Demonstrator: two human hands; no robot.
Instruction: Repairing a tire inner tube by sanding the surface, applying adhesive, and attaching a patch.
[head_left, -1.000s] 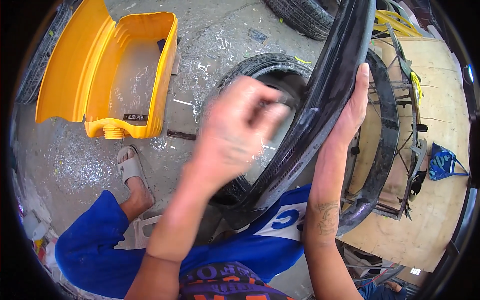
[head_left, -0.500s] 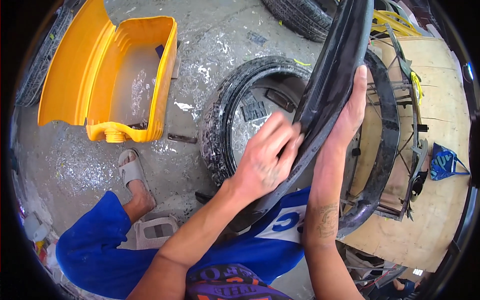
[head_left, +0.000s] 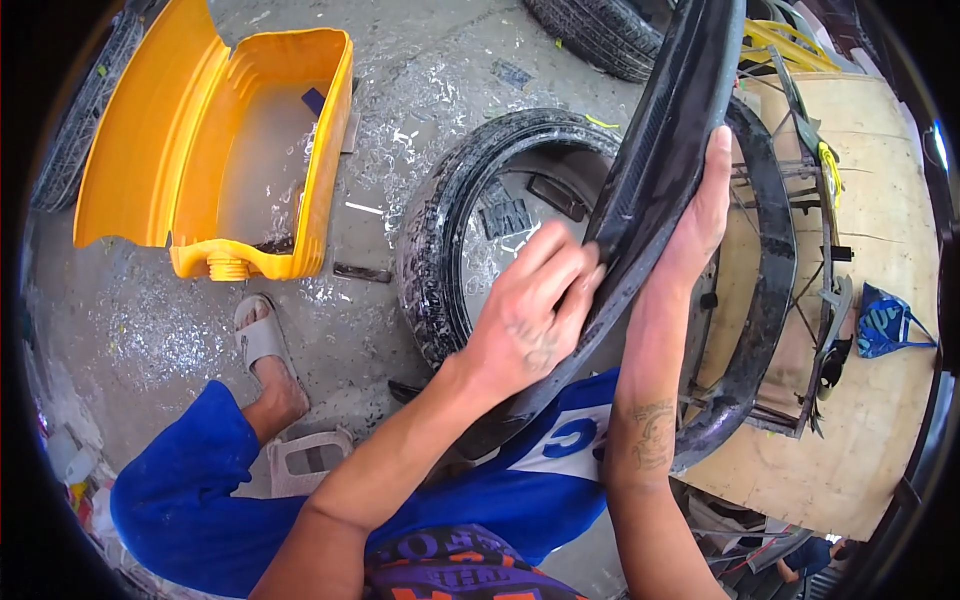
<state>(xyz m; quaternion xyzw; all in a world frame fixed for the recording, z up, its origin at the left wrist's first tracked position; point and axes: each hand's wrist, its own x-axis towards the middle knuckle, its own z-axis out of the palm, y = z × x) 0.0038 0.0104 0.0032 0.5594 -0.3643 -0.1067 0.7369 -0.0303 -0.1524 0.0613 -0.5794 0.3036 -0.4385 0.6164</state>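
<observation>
A long, curved black panel (head_left: 668, 130) slants up and away from my lap, with a woven-looking texture along its inner channel. My right hand (head_left: 703, 215) supports it from the right, thumb laid along its edge; the other fingers are hidden behind it. Against the inner face of the panel, my left hand (head_left: 535, 310) presses with its fingers curled and pinched together. Whatever sits between those fingertips, if anything, cannot be made out. The panel's lower end rests by my blue shorts (head_left: 440, 515).
A tyre (head_left: 430, 250) lies on the wet, speckled floor beyond my left hand. Far left stands a cut-open yellow jerrycan (head_left: 330, 170) holding cloudy water. At right, a second curved black piece (head_left: 775, 230) and a metal frame (head_left: 828, 260) lie by a plywood board (head_left: 880, 440).
My left hand stays pressed on the panel, with only a slight shift. The panel and my right hand hold nearly the same place; the view has moved a little.
</observation>
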